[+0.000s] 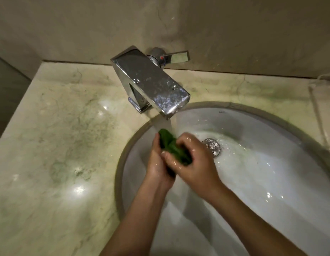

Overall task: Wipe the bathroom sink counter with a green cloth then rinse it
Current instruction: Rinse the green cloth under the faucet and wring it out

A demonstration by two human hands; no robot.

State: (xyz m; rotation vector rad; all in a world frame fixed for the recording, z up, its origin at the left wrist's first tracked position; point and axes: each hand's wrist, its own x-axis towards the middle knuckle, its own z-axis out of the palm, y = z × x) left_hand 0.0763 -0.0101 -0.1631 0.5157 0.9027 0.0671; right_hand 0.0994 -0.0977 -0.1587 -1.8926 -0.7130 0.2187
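The green cloth [171, 145] is bunched up between both of my hands, inside the white oval sink [262, 172]. My left hand [157, 163] cups it from the left and below. My right hand [193, 161] grips it from the right, fingers curled over it. Water runs from the chrome faucet [151, 82] spout straight down onto the cloth's upper end. Both hands are wet. The marble counter [59, 145] lies to the left, with a wet shine.
The faucet lever [176, 57] points right, near the back wall. The metal drain [212, 145] sits just right of my hands. A clear object [323, 100] stands at the counter's far right edge. The counter's left edge drops off beside a dark wall.
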